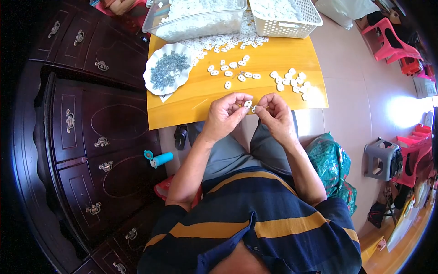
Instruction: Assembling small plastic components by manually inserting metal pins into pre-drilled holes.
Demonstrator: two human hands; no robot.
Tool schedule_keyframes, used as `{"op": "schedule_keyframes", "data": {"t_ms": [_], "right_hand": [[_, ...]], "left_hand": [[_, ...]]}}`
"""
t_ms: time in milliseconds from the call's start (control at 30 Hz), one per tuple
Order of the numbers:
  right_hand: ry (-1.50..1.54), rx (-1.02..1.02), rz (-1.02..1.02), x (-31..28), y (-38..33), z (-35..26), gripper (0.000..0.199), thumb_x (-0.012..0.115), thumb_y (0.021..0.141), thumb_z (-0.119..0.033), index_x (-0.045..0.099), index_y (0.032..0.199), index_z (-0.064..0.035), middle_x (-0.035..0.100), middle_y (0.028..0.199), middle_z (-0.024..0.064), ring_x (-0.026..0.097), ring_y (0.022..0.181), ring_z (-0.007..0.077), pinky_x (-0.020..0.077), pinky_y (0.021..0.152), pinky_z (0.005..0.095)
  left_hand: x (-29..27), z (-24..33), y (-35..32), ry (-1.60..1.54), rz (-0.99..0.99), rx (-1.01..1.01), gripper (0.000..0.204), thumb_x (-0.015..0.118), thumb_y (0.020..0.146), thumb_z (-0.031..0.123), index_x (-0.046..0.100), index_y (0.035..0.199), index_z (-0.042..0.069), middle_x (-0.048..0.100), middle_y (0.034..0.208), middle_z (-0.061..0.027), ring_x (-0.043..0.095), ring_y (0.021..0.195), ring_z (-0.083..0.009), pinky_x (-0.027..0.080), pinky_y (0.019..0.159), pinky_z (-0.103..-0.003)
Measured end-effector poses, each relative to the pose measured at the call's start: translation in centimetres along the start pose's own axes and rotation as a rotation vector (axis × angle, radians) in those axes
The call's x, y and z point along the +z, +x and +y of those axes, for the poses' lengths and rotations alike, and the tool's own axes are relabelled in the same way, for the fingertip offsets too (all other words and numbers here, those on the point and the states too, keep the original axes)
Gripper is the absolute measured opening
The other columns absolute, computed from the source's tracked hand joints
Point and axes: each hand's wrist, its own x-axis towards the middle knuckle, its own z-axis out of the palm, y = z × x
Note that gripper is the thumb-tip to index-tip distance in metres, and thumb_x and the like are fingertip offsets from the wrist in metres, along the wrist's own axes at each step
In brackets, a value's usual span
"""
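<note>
My left hand (226, 112) pinches a small white plastic piece (248, 104) with dark holes, near the table's front edge. Close beside it, my right hand (276, 117) is closed with thumb and forefinger on a tiny pale part (254, 109), too small to name. The fingertips of both hands nearly meet. Several loose white two-hole pieces (242, 77) lie beyond my hands. To their right is a loose cluster of white pieces (286, 81). A white wavy-rimmed plate (148, 75) holds a heap of small grey metal parts (169, 71), perhaps screws.
At the table's (182, 112) far side stand a clear plastic tub (196, 29) and a perforated basket (285, 29), both full of white pieces. Dark drawers (77, 123) line the left. A teal bottle (162, 159), green bag (331, 160) and grey stool (378, 160) are around me.
</note>
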Motion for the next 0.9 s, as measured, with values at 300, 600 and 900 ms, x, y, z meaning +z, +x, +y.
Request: {"op": "schedule_keyframes", "data": {"t_ms": [300, 600, 900], "right_hand": [[-0.043, -0.019, -0.021, 0.0, -0.1, -0.1, 0.009, 0.069, 0.098, -0.006, 0.06, 0.1, -0.0047, 0.059, 0.083, -0.0061, 0.051, 0.069, -0.0002, 0.0412, 0.06, 0.0172], [-0.001, 0.025, 0.004, 0.2, -0.1, 0.2, 0.011, 0.072, 0.098, -0.01, 0.066, 0.104, -0.0033, 0.064, 0.081, -0.005, 0.053, 0.068, 0.0012, 0.0425, 0.059, 0.0178], [0.144, 0.267, -0.052, -0.9, 0.0, 0.0, 0.017, 0.075, 0.097, -0.019, 0.073, 0.106, -0.0045, 0.069, 0.084, -0.0032, 0.055, 0.066, 0.0032, 0.0423, 0.059, 0.0194]], "left_hand": [[0.0, -0.5, -0.1, -0.054, -0.032, -0.034, 0.024, 0.068, 0.096, -0.003, 0.069, 0.121, -0.001, 0.073, 0.097, -0.0026, 0.069, 0.085, -0.0056, 0.056, 0.078, -0.021], [-0.2, -0.3, 0.1, 0.034, -0.053, 0.003, 0.024, 0.07, 0.095, -0.002, 0.072, 0.119, -0.002, 0.076, 0.098, -0.0049, 0.07, 0.085, -0.0074, 0.056, 0.077, -0.023], [-0.5, 0.7, 0.4, 0.226, -0.165, 0.075, 0.033, 0.074, 0.093, 0.004, 0.07, 0.126, 0.001, 0.071, 0.094, -0.0017, 0.061, 0.075, -0.005, 0.052, 0.069, -0.023]]}}
